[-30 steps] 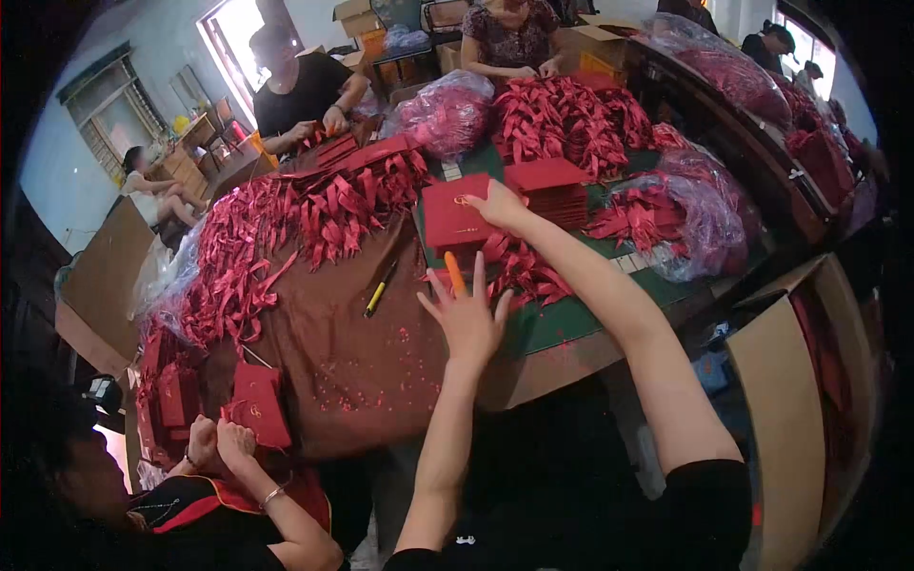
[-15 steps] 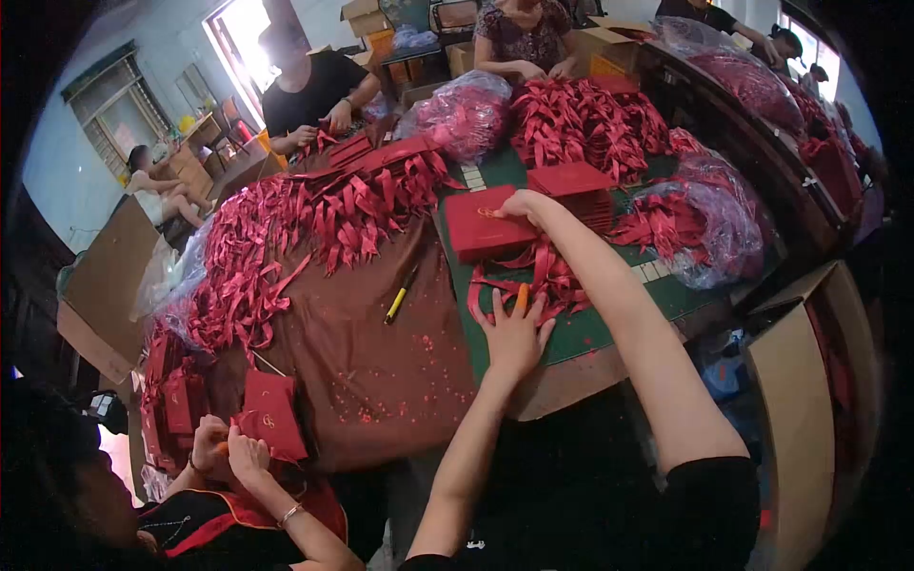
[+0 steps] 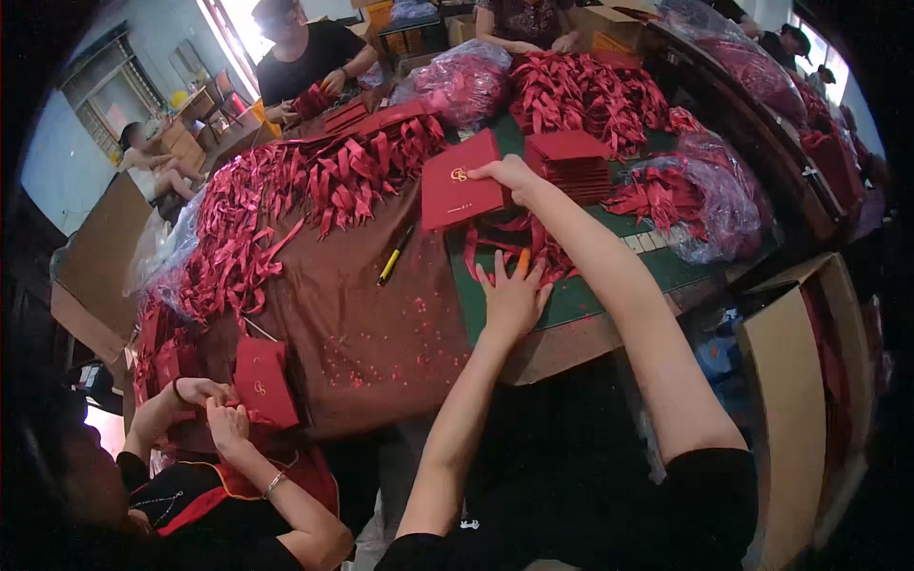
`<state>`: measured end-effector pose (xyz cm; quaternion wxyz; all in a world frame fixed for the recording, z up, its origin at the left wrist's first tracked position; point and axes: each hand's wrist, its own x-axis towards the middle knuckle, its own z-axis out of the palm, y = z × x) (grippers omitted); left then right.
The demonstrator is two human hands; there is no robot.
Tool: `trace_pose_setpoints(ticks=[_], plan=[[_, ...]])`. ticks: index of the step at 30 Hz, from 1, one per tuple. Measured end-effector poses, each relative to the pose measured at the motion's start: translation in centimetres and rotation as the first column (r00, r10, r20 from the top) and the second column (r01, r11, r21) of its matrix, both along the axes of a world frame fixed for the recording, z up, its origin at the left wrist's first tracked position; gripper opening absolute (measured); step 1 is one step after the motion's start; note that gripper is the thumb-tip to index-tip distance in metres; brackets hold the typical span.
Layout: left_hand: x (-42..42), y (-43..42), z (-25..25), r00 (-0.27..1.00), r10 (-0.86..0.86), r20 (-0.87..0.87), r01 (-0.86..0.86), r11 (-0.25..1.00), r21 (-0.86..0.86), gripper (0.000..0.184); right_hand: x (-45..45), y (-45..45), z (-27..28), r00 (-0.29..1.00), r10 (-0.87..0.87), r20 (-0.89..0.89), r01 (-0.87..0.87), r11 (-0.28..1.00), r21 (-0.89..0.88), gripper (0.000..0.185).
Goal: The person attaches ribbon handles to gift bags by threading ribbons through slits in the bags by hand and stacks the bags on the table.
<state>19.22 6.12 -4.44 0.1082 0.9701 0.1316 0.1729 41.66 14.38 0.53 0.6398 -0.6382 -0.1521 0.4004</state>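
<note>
Presently, the right hand [image 3: 512, 179] is grasping a red packet [image 3: 462, 190] by its right side, with the thumb on the front face, close to a gold emblem. This packet is held tilted above the green mat [image 3: 590, 328], just beside a stack of red packets [image 3: 569, 162]. The left hand [image 3: 512, 297] is not clenched; its fingers are spread over red ribbons [image 3: 495, 236] lying on the mat, below the held packet. One finger wears an orange cover [image 3: 523, 262]. Whether this hand presses the ribbons, I cannot tell.

To the left of the mat, a yellow and black pen [image 3: 390, 264] lies on the brown-covered table [image 3: 333, 295], and small red scraps [image 3: 419, 328] are scattered nearer to the edge. On the right side, a clear plastic bag [image 3: 728, 214] partly surrounds more ribbons. At the lower left, a co-worker's hands [image 3: 225, 411] meet beside another red packet [image 3: 267, 381], which bears a similar emblem.
</note>
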Motion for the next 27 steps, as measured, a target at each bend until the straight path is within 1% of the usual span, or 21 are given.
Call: trace_pose_setpoints(ticks=[1,2,4,5,6,7,8,9,10,11,13,14,16,17,19,20,22,23,24,26,27], plan=[[-0.2,-0.2,1.0,0.999,-0.033,-0.021,0.032,0.998,-0.059,0.048,-2.1,-1.2,1.9,0.999,0.041,-0.034,-0.041,0.999,0.012,0.045],[-0.3,-0.8,1.1,0.998,-0.038,-0.047,0.036,0.998,-0.048,0.050,-6.0,-3.4,4.5,0.980,0.120,-0.157,-0.101,0.987,0.128,0.039],[-0.1,-1.5,0.6,0.993,-0.091,-0.073,0.087,0.994,-0.062,0.052,-9.8,-4.3,3.3,0.923,0.200,-0.328,-0.133,0.967,0.215,0.033],[0.2,-2.1,0.3,0.985,-0.139,-0.103,0.131,0.988,-0.076,0.055,-11.0,-4.0,0.7,0.844,0.359,-0.398,-0.245,0.919,0.309,0.034],[0.6,-2.9,0.0,0.982,-0.158,-0.102,0.151,0.986,-0.078,0.055,-14.5,-6.3,3.0,0.915,0.276,-0.295,-0.242,0.959,0.149,0.038],[0.8,-3.7,-0.5,0.979,-0.049,-0.198,0.086,0.980,0.180,0.060,-15.8,-6.2,0.4,0.884,0.326,-0.336,-0.258,0.938,0.233,0.041],[1.1,-4.3,-1.1,0.962,0.081,-0.259,0.041,0.901,0.433,0.066,-17.3,-6.3,-0.3,0.901,0.250,-0.354,-0.251,0.967,0.043,0.045],[2.2,-3.2,-4.5,0.997,-0.067,-0.037,0.075,0.944,0.321,0.068,-17.9,-6.5,-2.3,0.844,0.338,-0.417,-0.287,0.940,0.182,0.050],[3.2,-2.0,-7.5,0.962,-0.181,0.204,0.137,0.967,0.213,0.069,-18.9,-6.7,-2.7,0.878,0.274,-0.394,-0.253,0.962,0.106,0.045],[3.0,-2.2,-7.0,0.979,-0.169,0.111,0.142,0.967,0.212,0.067,-19.6,-6.9,-3.0,0.907,0.210,-0.365,-0.213,0.977,0.031,0.040],[2.5,-2.8,-6.1,0.978,-0.165,0.129,0.148,0.980,0.135,0.064,-20.7,-7.6,-2.3,0.964,0.152,-0.219,-0.160,0.987,-0.022,0.046],[2.3,-2.8,-5.6,0.968,-0.206,0.146,0.182,0.970,0.160,0.061,-21.0,-8.1,-2.0,0.961,0.221,-0.166,-0.216,0.975,0.047,0.055],[2.7,-3.0,-5.5,0.950,-0.270,0.159,0.259,0.962,0.088,0.060,-22.3,-9.7,1.7,0.976,0.207,-0.067,-0.213,0.973,-0.090,0.066],[3.1,-3.3,-5.5,0.929,-0.325,0.178,0.328,0.945,0.016,0.059,-22.3,-7.6,-1.8,0.983,0.185,-0.001,-0.182,0.960,-0.211,0.071],[3.4,-3.7,-5.3,0.922,-0.354,0.156,0.359,0.934,-0.003,0.059,-22.4,-6.8,-2.9,0.971,0.236,-0.043,-0.239,0.966,-0.096,0.070],[3.5,-3.7,-5.2,0.923,-0.355,0.151,0.359,0.934,0.003,0.059,-21.9,-5.7,-2.6,0.946,0.291,-0.146,-0.321,0.910,-0.264,0.069],[3.3,-3.7,-5.0,0.912,-0.360,0.196,0.363,0.931,0.020,0.057,-26.8,-2.1,-2.2,0.974,0.006,0.225,0.102,0.879,-0.466,0.071],[3.3,-3.7,-4.9,0.919,-0.358,0.161,0.363,0.932,0.004,0.058,-22.3,-4.2,-4.8,0.950,0.288,-0.118,-0.305,0.938,-0.165,0.078],[3.1,-3.7,-4.4,0.925,-0.359,0.126,0.363,0.932,-0.012,0.059,-23.1,-4.3,-5.2,0.968,0.222,-0.118,-0.236,0.964,-0.125,0.092],[2.5,-3.9,-3.5,0.921,-0.361,0.148,0.367,0.930,-0.013,0.056,-24.5,-4.7,-5.5,0.980,0.178,0.089,-0.161,0.971,-0.175,0.102],[2.2,-4.1,-3.2,0.924,-0.356,0.144,0.362,0.932,-0.017,0.055,-24.9,-4.9,-5.3,0.948,0.225,0.227,-0.183,0.964,-0.193,0.102]])
